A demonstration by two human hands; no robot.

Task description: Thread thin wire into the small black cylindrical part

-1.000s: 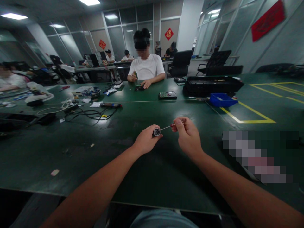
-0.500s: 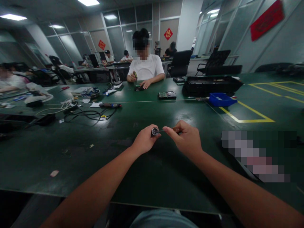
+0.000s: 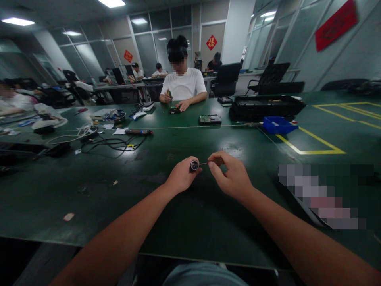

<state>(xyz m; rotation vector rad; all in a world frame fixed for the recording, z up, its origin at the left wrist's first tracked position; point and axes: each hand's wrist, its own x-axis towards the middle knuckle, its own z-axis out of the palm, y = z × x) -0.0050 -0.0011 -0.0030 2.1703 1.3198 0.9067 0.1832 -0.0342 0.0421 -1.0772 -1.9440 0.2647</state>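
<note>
My left hand (image 3: 182, 174) is closed around a dark cylindrical part (image 3: 194, 165) whose round, silvery end faces me. From the right, the thin metal shaft of a screwdriver (image 3: 203, 163) reaches the side of this cylinder. My right hand (image 3: 230, 172) grips the screwdriver's handle, which is mostly covered by the fingers, with the thumb near the shaft. Both hands are raised over the near middle of the green table (image 3: 166, 222). Whether the tip sits in a screw is hidden.
Across the table a person in a white shirt (image 3: 184, 85) works on a small device. A circuit-board drive (image 3: 210, 119), black case (image 3: 266, 106) and blue bin (image 3: 279, 125) stand beyond my hands. Cables (image 3: 113, 145) and an electric screwdriver (image 3: 139, 132) lie left; a blurred-out object (image 3: 321, 196) lies right.
The fingers of my right hand have shifted their hold on the screwdriver handle, the index finger now reaching further forward. My left hand and the cylinder stay nearly in place.
</note>
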